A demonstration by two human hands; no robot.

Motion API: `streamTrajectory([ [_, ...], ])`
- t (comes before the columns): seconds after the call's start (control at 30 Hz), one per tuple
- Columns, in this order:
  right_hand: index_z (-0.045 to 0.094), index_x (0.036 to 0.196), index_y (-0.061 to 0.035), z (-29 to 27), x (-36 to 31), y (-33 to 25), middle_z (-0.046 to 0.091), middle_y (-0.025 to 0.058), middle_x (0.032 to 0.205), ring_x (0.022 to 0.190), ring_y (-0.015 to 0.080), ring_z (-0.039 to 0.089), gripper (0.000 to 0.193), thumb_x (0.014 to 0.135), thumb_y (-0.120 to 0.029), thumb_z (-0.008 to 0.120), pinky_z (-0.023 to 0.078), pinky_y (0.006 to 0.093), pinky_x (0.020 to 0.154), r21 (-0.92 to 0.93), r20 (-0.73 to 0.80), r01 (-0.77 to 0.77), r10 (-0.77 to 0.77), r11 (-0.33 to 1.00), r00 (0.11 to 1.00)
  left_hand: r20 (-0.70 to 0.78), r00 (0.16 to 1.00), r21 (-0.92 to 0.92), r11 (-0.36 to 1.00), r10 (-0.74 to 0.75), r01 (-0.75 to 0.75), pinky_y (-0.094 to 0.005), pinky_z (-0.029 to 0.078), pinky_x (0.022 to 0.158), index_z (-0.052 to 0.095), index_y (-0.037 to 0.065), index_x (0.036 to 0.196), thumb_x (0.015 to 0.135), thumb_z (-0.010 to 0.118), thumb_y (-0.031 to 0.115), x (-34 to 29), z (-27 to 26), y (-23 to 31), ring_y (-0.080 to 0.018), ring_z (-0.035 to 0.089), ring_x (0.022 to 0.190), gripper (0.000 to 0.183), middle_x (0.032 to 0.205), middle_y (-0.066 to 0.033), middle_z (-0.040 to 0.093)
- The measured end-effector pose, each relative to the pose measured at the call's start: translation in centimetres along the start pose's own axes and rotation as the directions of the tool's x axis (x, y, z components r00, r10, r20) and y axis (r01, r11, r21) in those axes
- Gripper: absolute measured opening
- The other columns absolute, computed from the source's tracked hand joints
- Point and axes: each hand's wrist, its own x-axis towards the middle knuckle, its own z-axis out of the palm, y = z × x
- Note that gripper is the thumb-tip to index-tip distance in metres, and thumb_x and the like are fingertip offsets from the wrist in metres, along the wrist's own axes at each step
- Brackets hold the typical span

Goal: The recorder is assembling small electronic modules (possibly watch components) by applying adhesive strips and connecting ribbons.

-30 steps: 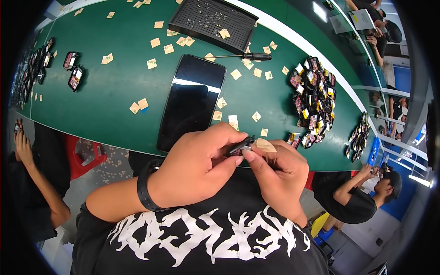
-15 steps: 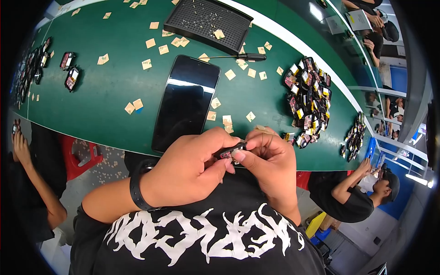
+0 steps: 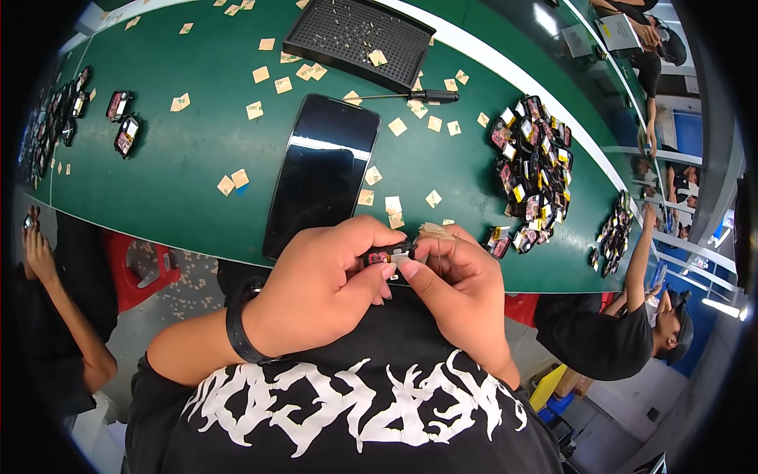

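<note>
A small black electronic device [image 3: 380,257] with a pinkish-red circuit board and a silvery part is in my hands above the table's near edge. My left hand [image 3: 312,284] is closed round its left end, thumb in front and index finger along the top. At its right end my right hand [image 3: 464,288] pinches with thumb and index finger; exactly what those fingertips press on is partly hidden. Tan paper squares [image 3: 437,231] lie against the fingers of my right hand. Just beyond my left hand rests a large black phone-like slab [image 3: 324,178] with a dark glossy screen.
A heap of similar devices [image 3: 533,170] lies on the green table [image 3: 205,146] at right, with two more [image 3: 126,134] at left. Behind are a black perforated tray [image 3: 347,39], a screwdriver [image 3: 434,96] and scattered tan squares [image 3: 254,110]. Co-workers [image 3: 608,336] sit on both sides.
The device has turned in my fingers, showing more of its board and silvery part, and my right hand has shifted slightly left. The co-worker at right has stretched an arm forward.
</note>
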Motion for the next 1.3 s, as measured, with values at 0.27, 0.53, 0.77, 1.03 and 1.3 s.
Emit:
streamTrajectory([
  [0.27,0.067,0.091,0.0024,0.7,0.0,0.4,0.057,0.0015,0.093,0.063,0.0012,0.043,0.011,0.089,-0.004,0.076,0.035,0.0202,0.054,-0.065,-0.040,0.043,-0.045,0.997,0.998,0.050,0.996,-0.058,0.995,-0.078,0.081,-0.0270,0.059,0.073,0.055,-0.006,0.127,0.097,0.055,-0.005,0.0,-0.6,1.2,-0.0135,0.069,0.084,0.030,0.105,-0.0120,0.067],
  [0.53,0.063,0.099,0.0036,0.2,-0.6,-1.5,0.056,0.0017,0.098,0.074,0.0022,0.048,0.009,0.093,0.000,0.070,0.039,0.0206,0.063,0.159,0.036,0.005,-0.011,0.987,0.999,0.164,0.986,-0.302,0.953,0.012,0.038,-0.0294,0.059,0.077,0.048,-0.008,0.141,0.098,0.049,-0.007,-1.0,-1.3,2.1,-0.0156,0.068,0.088,0.043,0.105,-0.0128,0.066],
  [0.77,0.068,0.102,0.0006,-2.1,-1.1,-1.9,0.064,0.0072,0.095,0.069,0.0089,0.054,0.017,0.086,-0.002,0.075,0.042,0.0231,0.060,-0.257,0.093,0.506,-0.500,0.823,0.861,0.181,0.983,-0.305,0.949,-0.027,0.083,-0.0274,0.058,0.077,0.049,-0.009,0.141,0.096,0.048,-0.008,-1.5,-1.2,3.2,-0.0132,0.067,0.086,0.045,0.097,-0.0099,0.066],
  [1.03,0.075,0.095,-0.0041,-2.2,-2.0,-2.2,0.065,0.0074,0.089,0.065,0.0207,0.063,0.030,0.066,0.001,0.081,0.049,0.0314,0.055,-0.390,0.246,0.667,-0.626,0.635,0.740,0.195,0.981,-0.308,0.950,0.010,0.052,-0.0249,0.056,0.077,0.050,-0.006,0.143,0.095,0.048,-0.011,-1.4,-0.9,2.9,-0.0105,0.066,0.086,0.048,0.097,-0.0081,0.066],
  [1.3,0.073,0.088,-0.0048,-3.6,-1.4,-1.6,0.059,0.0052,0.079,0.057,0.0199,0.053,0.024,0.073,-0.022,0.081,0.041,0.0323,0.049,-0.389,0.354,0.759,-0.675,0.523,0.647,0.187,0.982,-0.270,0.959,-0.030,0.081,-0.0250,0.055,0.075,0.051,-0.004,0.143,0.094,0.049,-0.010,-1.4,-1.1,3.5,-0.0090,0.065,0.083,0.049,0.096,-0.0066,0.065],
])
